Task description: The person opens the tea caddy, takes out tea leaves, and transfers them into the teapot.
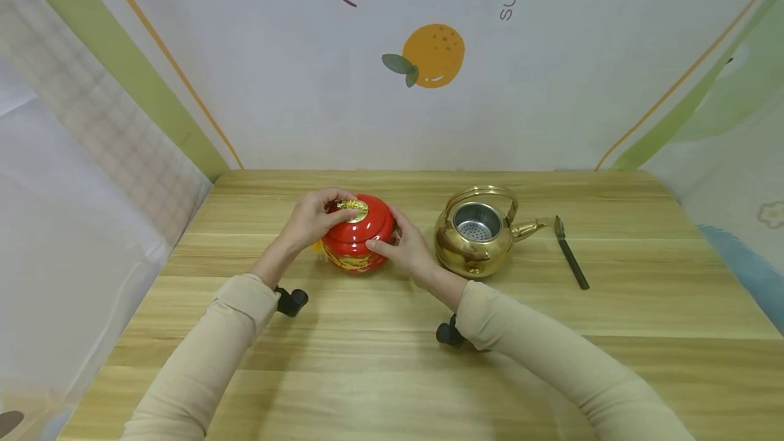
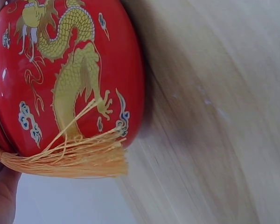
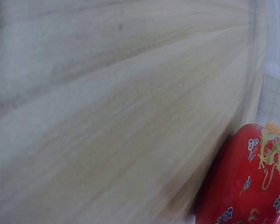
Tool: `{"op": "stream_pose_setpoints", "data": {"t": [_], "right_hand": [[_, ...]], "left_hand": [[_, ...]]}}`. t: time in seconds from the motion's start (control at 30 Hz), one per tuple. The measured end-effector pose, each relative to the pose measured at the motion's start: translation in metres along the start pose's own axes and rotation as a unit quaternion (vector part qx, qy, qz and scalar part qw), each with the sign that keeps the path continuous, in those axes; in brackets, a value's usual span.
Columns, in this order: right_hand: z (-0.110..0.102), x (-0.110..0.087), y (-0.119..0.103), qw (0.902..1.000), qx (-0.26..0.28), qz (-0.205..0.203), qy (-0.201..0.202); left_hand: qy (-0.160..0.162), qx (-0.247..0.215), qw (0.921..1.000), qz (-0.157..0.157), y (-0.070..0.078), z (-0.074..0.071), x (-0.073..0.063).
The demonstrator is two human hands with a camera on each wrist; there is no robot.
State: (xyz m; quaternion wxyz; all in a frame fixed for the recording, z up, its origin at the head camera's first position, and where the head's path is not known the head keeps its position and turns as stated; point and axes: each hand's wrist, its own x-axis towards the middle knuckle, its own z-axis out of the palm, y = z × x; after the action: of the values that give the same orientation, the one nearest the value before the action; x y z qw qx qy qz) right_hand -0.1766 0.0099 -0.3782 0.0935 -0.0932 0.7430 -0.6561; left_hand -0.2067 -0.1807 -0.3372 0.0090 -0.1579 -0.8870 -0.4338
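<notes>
I have the red jar (image 1: 356, 248) on the tabletop (image 1: 367, 380), just left of centre in my head view, with a hand at either side. The left hand (image 1: 311, 220) has its fingers closed in a pinch at the gold knob (image 1: 359, 212) on top; the right hand (image 1: 410, 252) curves its fingers and thumb round the jar's right side, spread to its width. From the left wrist I see an orange tassel (image 2: 74, 161) across the dragon picture (image 2: 72, 88). Right of centre stands a brass kettle (image 1: 471, 254), lidless, its strainer (image 1: 476, 229) showing, with a brush (image 1: 572, 255) lying farther right.
</notes>
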Motion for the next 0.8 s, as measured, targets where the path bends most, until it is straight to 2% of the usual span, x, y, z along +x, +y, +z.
{"op": "stream_pose_setpoints", "data": {"t": [0.37, 0.67, 0.8], "right_hand": [[0.001, 0.0, 0.002, 1.0, 0.007, 0.004, -0.002], [0.0, 0.0, 0.001, 0.9999, 0.002, 0.011, -0.002], [0.0, 0.0, 0.001, 1.0, -0.002, 0.006, 0.002]], "left_hand": [[0.014, -0.022, 0.9996, 0.009, 0.003, -0.003, -0.002], [0.016, -0.032, 0.9993, -0.005, 0.011, -0.017, -0.012], [0.026, -0.029, 0.9992, 0.003, 0.009, -0.026, -0.02]]}}
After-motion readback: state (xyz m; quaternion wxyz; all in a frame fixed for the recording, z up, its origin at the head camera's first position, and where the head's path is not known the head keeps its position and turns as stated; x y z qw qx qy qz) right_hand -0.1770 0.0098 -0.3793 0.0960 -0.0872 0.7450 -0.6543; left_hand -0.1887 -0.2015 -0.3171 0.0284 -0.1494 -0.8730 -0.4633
